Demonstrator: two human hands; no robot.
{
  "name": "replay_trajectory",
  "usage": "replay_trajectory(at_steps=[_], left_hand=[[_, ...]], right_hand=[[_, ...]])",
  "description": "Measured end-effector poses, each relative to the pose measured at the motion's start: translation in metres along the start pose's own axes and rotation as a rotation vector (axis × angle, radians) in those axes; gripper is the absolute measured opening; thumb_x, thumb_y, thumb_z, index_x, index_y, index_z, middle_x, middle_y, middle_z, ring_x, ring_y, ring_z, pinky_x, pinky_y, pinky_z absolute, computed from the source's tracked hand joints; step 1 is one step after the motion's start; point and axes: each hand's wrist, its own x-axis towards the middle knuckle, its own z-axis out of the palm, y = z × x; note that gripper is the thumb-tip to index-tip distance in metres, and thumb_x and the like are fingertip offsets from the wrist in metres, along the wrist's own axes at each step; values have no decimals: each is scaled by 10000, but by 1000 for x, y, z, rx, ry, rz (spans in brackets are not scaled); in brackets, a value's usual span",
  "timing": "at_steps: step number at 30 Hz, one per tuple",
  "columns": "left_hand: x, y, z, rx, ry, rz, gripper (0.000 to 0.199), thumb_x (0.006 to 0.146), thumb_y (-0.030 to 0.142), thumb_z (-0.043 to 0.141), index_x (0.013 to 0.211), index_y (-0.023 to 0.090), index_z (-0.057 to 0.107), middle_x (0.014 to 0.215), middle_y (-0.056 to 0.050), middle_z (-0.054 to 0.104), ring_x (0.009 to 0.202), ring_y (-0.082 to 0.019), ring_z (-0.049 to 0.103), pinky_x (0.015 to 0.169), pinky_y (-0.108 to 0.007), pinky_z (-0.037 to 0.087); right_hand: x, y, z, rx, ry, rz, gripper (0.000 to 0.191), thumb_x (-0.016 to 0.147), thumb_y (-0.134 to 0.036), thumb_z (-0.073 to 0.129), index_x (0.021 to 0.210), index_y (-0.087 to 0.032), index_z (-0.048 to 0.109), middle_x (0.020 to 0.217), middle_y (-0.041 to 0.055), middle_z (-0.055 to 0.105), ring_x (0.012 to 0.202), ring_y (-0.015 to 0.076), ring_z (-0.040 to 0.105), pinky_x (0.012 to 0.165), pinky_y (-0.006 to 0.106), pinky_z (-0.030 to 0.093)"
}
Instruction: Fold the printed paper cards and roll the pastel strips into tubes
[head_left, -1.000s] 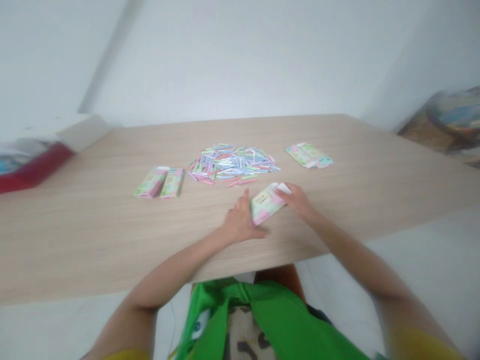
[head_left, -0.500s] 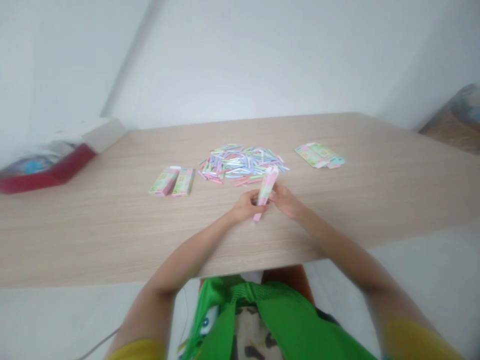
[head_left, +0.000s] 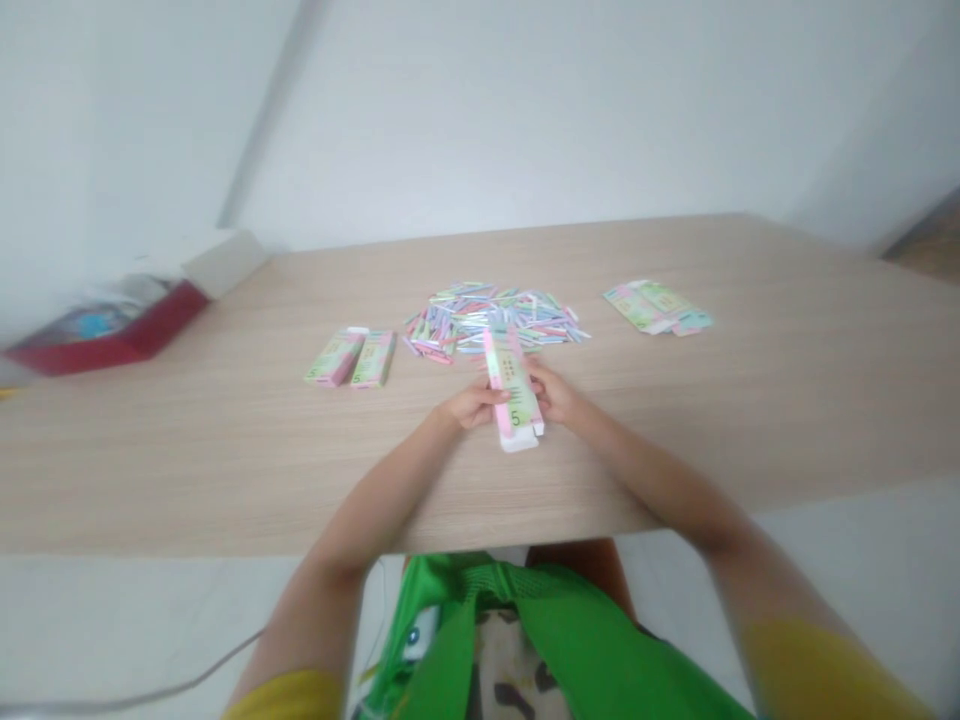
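Note:
A slim pink-and-green cardboard box is held between both hands above the table, its printed face up and a white end flap open toward me. My left hand grips its left side, thumb on the printed face. At its right edge my right hand is closed, with some fingers hidden behind the box. Just beyond lies a loose pile of thin pastel sticks, in pink, blue, green and lilac; what they are exactly is too blurred to tell. The box covers part of the pile's near edge.
Two similar boxes lie side by side to the left. Several flat cartons overlap at the right. A red tray with bagged contents stands at the far left, a white box against it. The table ends near my body.
The box has turned from narrow side to broad printed face, and its open white flap now points toward me instead of away. Both hands still hold it.

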Motion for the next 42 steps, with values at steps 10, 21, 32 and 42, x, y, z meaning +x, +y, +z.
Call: replay_trajectory(at_steps=[10, 21, 32, 42], left_hand=[[-1, -17, -5, -151, 318, 368, 709, 605, 257, 916, 1241, 151, 620, 1232, -127, 708, 1207, -299, 640, 1101, -442, 479], [-13, -12, -10, -158, 401, 463, 696, 608, 177, 905, 1238, 177, 610, 1121, -93, 744, 1046, -245, 711, 989, -397, 570], [-9, -25, -21, -195, 350, 288, 588, 688, 98, 779, 1243, 124, 586, 1146, -116, 729, 1178, -273, 658, 1099, -448, 496], [-13, -32, -21, -139, 395, 302, 592, 638, 41, 802, 1193, 132, 616, 1068, -86, 752, 1039, -231, 717, 1000, -386, 565]], right_hand=[[-26, 28, 17, -192, 263, -370, 386, 823, -510, 587, 1081, -233, 669, 1234, 49, 704, 1131, 253, 644, 919, 387, 528], [-47, 35, 23, -946, 412, -502, 480, 842, -458, 642, 1257, -221, 675, 1322, 121, 630, 1292, 318, 507, 1109, 526, 389], [-44, 54, 23, -431, 555, -471, 211, 809, -395, 659, 969, -256, 656, 1259, 74, 510, 1078, 218, 553, 698, 294, 575], [-22, 55, 14, 141, 401, -82, 215, 876, -415, 539, 985, -238, 594, 979, 40, 721, 823, 203, 685, 595, 340, 605]])
